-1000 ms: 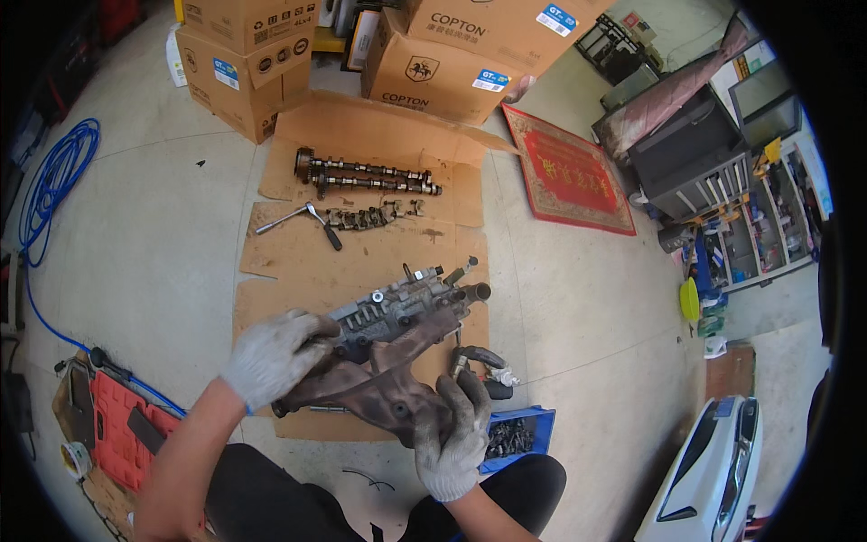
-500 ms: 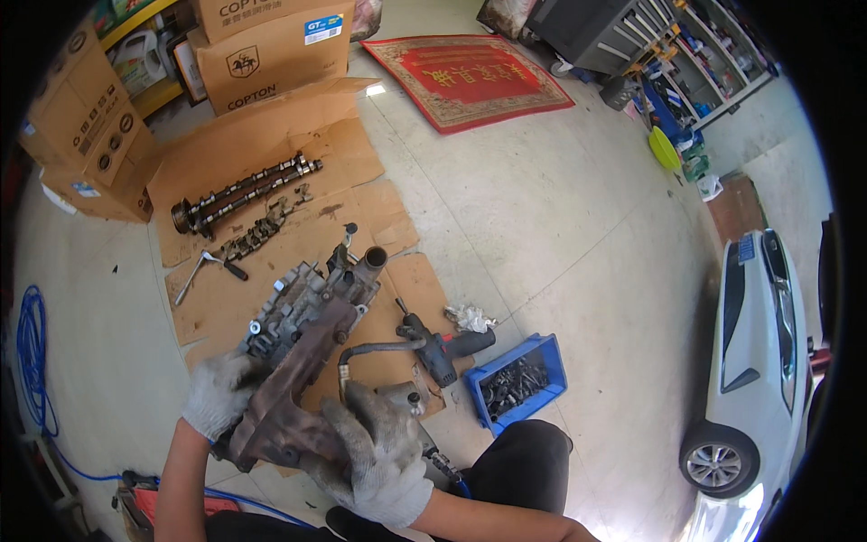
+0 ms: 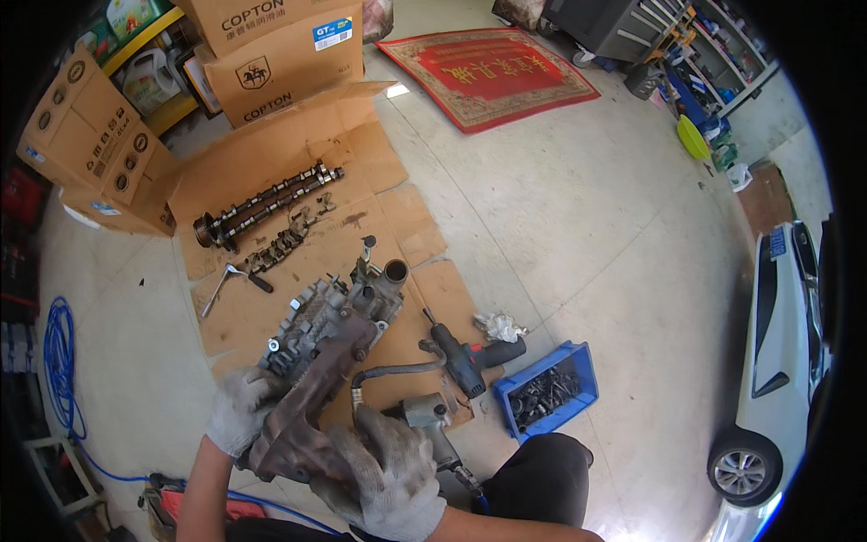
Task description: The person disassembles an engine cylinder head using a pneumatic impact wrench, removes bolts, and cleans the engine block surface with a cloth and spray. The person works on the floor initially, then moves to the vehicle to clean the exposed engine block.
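A grey metal cylinder head (image 3: 321, 321) with a rusty brown manifold (image 3: 321, 388) lies angled over the cardboard (image 3: 415, 226). My gloved left hand (image 3: 237, 406) has its fingers curled round the head's near left end. My gloved right hand (image 3: 379, 465) grips the manifold's near right part. Right of them are a curved hose (image 3: 402, 368), a silver air tool (image 3: 424, 415) and a black cordless driver (image 3: 465, 361). Beyond the head lie two camshafts (image 3: 271, 200), bearing caps (image 3: 284, 237) and a ratchet (image 3: 235, 275).
A blue bin of bolts (image 3: 582, 388) sits at right, a white car (image 3: 772, 334) beyond it. Stacked boxes (image 3: 284, 63) stand at the back near a red mat (image 3: 488, 81), tool cart (image 3: 601, 27) and green basin (image 3: 691, 135). A blue hose (image 3: 59, 361) coils at left.
The view has swung right. The head and manifold have turned more lengthwise, far end away from me, with both hands still on them. The tools on the right have come into fuller view.
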A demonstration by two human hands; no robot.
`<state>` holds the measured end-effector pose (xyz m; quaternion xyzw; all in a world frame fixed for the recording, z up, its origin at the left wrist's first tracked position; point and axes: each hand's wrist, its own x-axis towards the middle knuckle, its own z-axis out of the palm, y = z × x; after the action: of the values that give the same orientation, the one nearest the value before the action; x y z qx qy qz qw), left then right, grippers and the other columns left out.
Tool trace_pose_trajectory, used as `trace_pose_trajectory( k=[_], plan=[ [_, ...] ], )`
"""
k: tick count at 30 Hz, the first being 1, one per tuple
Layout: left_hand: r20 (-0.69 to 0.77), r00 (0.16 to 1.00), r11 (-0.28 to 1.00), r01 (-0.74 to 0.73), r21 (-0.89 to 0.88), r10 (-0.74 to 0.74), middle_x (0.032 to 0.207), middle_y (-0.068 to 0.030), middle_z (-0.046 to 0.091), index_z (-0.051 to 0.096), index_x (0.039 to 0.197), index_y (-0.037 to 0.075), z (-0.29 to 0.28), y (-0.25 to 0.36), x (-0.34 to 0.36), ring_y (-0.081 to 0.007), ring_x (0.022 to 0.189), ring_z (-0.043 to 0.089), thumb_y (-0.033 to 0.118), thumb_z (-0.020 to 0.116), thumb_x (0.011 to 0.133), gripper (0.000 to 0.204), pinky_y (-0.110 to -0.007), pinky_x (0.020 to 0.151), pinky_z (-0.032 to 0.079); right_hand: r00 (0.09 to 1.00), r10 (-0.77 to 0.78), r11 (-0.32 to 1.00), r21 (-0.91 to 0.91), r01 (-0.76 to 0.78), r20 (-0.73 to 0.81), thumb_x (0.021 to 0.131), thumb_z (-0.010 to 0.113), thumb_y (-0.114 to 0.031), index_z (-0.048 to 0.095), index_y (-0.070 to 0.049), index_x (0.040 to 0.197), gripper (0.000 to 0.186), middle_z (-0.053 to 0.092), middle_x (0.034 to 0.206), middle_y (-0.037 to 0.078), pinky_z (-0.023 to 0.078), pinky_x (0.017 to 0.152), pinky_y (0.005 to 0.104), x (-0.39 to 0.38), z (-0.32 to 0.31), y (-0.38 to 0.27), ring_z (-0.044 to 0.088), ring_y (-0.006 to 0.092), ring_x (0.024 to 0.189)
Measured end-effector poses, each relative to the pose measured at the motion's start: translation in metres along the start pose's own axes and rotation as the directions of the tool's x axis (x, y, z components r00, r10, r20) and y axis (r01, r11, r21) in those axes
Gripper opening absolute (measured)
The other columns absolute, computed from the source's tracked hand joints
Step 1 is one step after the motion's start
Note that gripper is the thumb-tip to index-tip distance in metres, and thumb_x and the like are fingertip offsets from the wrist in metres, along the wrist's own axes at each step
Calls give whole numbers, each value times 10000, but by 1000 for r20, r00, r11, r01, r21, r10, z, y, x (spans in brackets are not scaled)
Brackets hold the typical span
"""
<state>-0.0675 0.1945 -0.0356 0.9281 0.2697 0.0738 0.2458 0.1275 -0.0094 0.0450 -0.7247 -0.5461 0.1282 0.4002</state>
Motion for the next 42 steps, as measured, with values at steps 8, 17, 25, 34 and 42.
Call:
trace_pose_trajectory(
  k=[8, 17, 25, 34, 42],
  plan=[
    [0, 939, 900, 330, -286, -345, 950, -128, 751, 732, 986, 29, 4, 8, -10, -275, 836, 718, 132, 803, 786, 236, -372, 777, 567, 999, 17, 998, 58, -15, -46, 851, 751, -402, 600, -152, 1365, 591, 541, 1366, 206, 452, 833, 529, -2, 5, 7, 605, 321, 1039],
    [54, 853, 739, 480, -472, -520, 904, -42, 699, 672, 999, 19, 17, -10, -19, -113, 791, 607, 112, 691, 932, 116, -298, 717, 529, 998, -1, 1000, -17, 0, -62, 862, 643, -362, 667, -143, 1265, 460, 591, 1336, 188, 468, 825, 589, -10, 29, 16, 582, 358, 1154],
    [108, 684, 453, 584, -674, -722, 959, -81, 706, 680, 1046, 4, 16, -19, -24, -138, 857, 632, 46, 670, 928, 125, -306, 740, 529, 973, 200, 966, 188, -176, -114, 844, 581, -363, 742, -152, 1111, 377, 570, 1420, 156, 367, 918, 753, -19, 33, -4, 520, 387, 1232],
    [268, 692, 519, 695, -497, -670, 932, -74, 709, 680, 1054, -2, -5, -27, -25, -138, 832, 635, 58, 668, 929, 139, -306, 733, 529, 988, 54, 989, 147, -33, -145, 890, 604, -355, 726, -111, 1127, 362, 634, 1299, 193, 452, 885, 668, -13, 13, 13, 596, 371, 1136],
    [229, 752, 627, 647, -434, -618, 903, -64, 706, 680, 1050, -4, -5, -3, -12, -137, 810, 632, 68, 675, 929, 140, -306, 725, 527, 994, 70, 989, 137, -57, -87, 907, 580, -356, 682, -119, 1210, 398, 575, 1349, 202, 446, 849, 629, -17, 24, 10, 564, 377, 1155]
  ],
)
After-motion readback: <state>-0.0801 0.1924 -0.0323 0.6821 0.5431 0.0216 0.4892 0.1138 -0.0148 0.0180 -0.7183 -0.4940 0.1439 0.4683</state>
